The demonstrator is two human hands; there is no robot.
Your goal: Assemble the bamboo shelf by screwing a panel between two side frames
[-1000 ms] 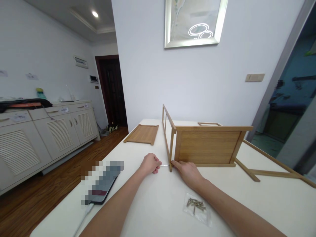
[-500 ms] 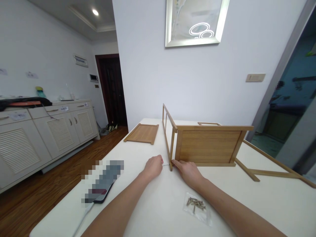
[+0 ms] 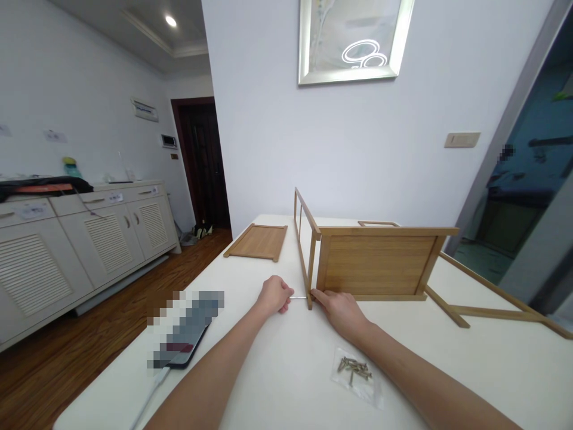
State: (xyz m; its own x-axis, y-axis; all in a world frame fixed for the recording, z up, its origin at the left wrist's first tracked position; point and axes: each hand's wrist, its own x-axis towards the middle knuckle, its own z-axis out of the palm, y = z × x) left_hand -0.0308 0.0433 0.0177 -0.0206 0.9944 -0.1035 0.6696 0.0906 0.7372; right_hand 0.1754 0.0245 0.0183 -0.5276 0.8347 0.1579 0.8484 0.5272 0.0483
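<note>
Wooden side frame (image 3: 312, 263) stands upright on the white surface (image 3: 268, 382), beside the left end of an upright panel (image 3: 378, 266), a narrow gap showing along much of that edge; the likeliest trouble, as I judge it, is the thin metal rod (image 3: 299, 297) slipping off the frame's near foot, which would come from pushing it out of line; a sideways twist could also tip the frame leftward or skew the corner, since little but the right hand (image 3: 342, 310) seems to brace it; that hand's fingers sit close to where the rod points, so a slip might jab them; the frame's foot lies between the two hands, to the right of the left hand (image 3: 274, 294) and apart from its fingers, which are narrowed round the rod's left end; the right fingers reach the corner from the right and touch the wood there, though whether they pinch it or only press I cannot tell; a bag of screws (image 3: 353, 370) lies on the near side of the right wrist, where a sweeping forearm could drag it.
</note>
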